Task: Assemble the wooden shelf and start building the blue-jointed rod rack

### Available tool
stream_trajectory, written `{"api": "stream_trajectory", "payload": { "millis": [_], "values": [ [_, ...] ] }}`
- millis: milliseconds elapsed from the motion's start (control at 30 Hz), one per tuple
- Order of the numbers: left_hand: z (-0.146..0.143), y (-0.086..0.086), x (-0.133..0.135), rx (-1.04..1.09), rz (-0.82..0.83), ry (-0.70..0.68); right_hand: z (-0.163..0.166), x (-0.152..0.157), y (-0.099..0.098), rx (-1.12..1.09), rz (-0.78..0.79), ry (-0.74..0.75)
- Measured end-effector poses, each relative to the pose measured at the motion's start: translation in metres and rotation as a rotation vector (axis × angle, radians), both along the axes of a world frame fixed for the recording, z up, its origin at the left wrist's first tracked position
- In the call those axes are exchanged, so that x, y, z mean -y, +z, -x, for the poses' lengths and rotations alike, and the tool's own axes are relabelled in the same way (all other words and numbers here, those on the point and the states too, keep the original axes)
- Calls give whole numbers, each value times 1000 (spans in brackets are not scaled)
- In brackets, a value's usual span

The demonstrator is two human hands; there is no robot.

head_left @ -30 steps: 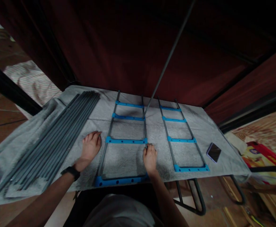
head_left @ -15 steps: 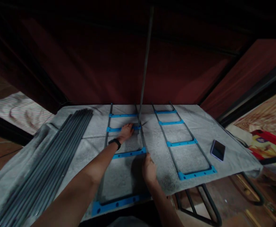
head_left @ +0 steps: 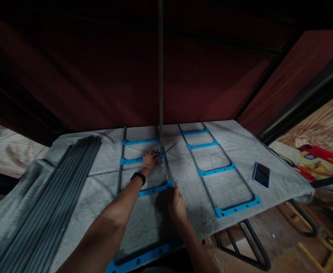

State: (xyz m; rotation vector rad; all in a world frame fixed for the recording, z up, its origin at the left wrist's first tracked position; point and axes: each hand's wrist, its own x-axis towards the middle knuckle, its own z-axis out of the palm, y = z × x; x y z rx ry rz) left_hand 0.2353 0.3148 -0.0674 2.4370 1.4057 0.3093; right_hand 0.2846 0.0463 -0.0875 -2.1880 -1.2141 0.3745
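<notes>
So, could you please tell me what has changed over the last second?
The left hand left the cloth and reached forward to the blue crossbar, at the foot of the rod, which swung upright. The right hand and phone stayed put.

A table (head_left: 294, 189) draped in grey felt cloth carries a bundle of long dark grey rods (head_left: 49, 204), two blue-runged rod frames (head_left: 143, 178) (head_left: 216, 168) and a dark smartphone (head_left: 261, 175).

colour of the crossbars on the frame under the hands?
Bright blue crossbars on dark grey rods, seen in the head view; left hand rests on one.
</notes>
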Motion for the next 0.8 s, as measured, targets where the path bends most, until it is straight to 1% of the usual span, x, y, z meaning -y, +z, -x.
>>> {"api": "stream_trajectory", "payload": {
  "millis": [100,233,300,400,567,633,700,767,800],
  "values": [
    [0,1,1,18,-5,-4,-3,-1,0,-63,-40,-5],
    [0,2,2,39,2,-11,-6,-1,2,-176,-36,9],
    [1,2,2,52,11,-16,-6,-2,3,-181,-41,14],
    [4,4,0,78,31,-49,-5,-1,4,-80,-12,3],
    [16,16,6,138,43,-162,-5,4,12,218,116,65],
    [26,22,13,170,23,-195,-6,6,16,322,139,87],
    [44,30,22,198,-8,-193,-7,8,17,378,134,99],
    [77,37,31,213,-47,-139,-9,10,13,376,106,93],
    [99,40,37,215,-69,-91,-11,12,10,351,81,85]
  ]
}}
